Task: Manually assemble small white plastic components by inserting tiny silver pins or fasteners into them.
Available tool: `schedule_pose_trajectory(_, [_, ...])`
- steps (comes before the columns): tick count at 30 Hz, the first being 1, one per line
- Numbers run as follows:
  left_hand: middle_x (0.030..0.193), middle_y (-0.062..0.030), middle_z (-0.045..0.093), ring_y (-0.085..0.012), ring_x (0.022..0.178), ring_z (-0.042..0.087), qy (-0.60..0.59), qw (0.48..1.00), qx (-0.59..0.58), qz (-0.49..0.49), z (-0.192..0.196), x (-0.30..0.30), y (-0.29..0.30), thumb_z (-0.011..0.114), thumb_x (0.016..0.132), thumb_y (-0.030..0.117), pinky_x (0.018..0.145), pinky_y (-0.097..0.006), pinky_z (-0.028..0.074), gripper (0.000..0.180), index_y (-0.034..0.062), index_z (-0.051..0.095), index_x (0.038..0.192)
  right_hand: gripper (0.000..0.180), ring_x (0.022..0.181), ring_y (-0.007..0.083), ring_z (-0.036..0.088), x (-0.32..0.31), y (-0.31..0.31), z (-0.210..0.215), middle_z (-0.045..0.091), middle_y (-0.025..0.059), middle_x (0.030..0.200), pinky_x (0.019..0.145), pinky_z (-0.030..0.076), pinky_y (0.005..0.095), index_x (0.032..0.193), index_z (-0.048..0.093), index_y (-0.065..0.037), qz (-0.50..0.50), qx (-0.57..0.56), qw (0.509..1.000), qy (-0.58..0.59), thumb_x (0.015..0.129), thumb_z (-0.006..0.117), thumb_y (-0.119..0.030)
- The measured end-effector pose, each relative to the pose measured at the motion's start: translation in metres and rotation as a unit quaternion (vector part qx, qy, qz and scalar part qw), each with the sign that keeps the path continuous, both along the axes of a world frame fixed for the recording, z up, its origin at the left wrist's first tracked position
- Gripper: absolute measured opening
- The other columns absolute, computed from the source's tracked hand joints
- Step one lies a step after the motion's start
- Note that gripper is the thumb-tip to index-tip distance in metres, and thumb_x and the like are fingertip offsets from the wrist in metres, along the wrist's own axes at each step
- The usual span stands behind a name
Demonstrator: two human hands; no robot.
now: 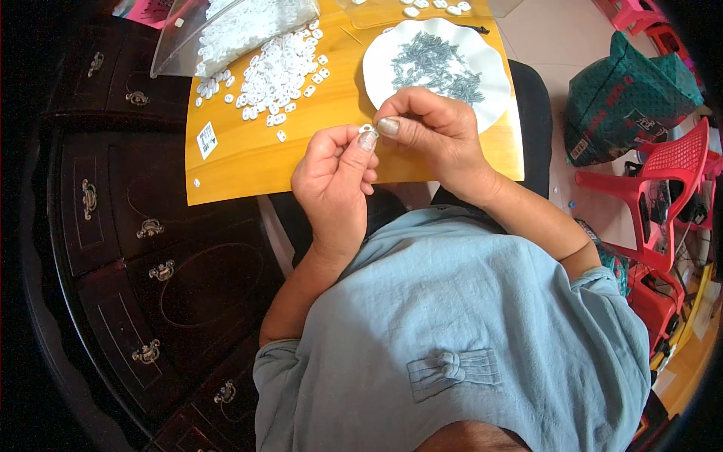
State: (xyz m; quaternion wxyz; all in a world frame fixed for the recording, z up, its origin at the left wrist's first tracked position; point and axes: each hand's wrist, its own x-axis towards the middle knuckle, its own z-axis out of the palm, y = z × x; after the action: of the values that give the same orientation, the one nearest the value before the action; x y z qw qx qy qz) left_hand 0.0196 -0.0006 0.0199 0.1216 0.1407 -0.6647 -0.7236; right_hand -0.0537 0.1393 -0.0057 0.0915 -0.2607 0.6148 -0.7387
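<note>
Near the front edge of the yellow table (pixel 256 167), my two hands meet fingertip to fingertip. A small white plastic piece with holes (pixel 365 129) is pinched between the thumb and fingers of my left hand (pixel 335 177). Thumb and forefinger of my right hand (pixel 444 143) are pressed together against the piece's right end; whatever they hold is too small to make out. Beyond the hands, a white wavy-rimmed plate (pixel 493 84) bears many thin grey metal pieces, like small screws or pins. Loose white oval pieces (pixel 277 71) lie heaped to the left.
A clear plastic bin (pixel 177 47) of white pieces tilts at the back left. A thin stick (pixel 351 35) lies left of the plate. Dark drawers (pixel 143 188) stand at left. On the right are a green bag (pixel 629 102) and a red plastic chair (pixel 655 188).
</note>
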Motion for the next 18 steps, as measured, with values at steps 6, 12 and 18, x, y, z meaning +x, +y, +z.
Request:
schedule_pose_trajectory(6, [0.074,-0.0005,0.060,-0.0030,0.059,0.050,0.006,1.000,-0.005,-0.004,0.001,0.001,0.001,0.063,0.094,0.009,0.051,-0.016,0.040,0.009,0.0005,0.062,0.095,0.007,0.073,0.0068,0.056,-0.001,0.001,0.001,0.062,-0.0001,0.079,0.065,0.046,0.0216,0.091,0.064,0.000,-0.024,0.056,0.995,0.077,0.092,0.064,-0.007])
schedule_pose_trajectory(12, [0.073,-0.0005,0.059,-0.0033,0.059,0.050,0.056,0.998,-0.007,0.012,-0.008,0.001,0.001,0.063,0.093,0.006,0.051,-0.017,0.040,0.006,0.0009,0.061,0.094,0.005,0.069,0.0109,0.055,0.009,-0.006,0.007,0.060,0.0042,0.077,0.062,0.044,0.0248,0.089,0.062,0.001,-0.056,0.084,0.985,0.141,0.091,0.063,-0.004])
schedule_pose_trajectory(18, [0.072,-0.0011,0.059,-0.0047,0.058,0.050,0.017,1.000,0.009,-0.020,0.002,-0.001,-0.006,0.062,0.094,0.007,0.050,-0.018,0.040,0.007,0.0007,0.061,0.093,0.004,0.070,0.0158,0.057,0.001,-0.003,0.006,0.058,0.0055,0.080,0.063,0.044,0.0258,0.092,0.062,0.002,-0.057,0.082,0.975,0.199,0.090,0.062,-0.001])
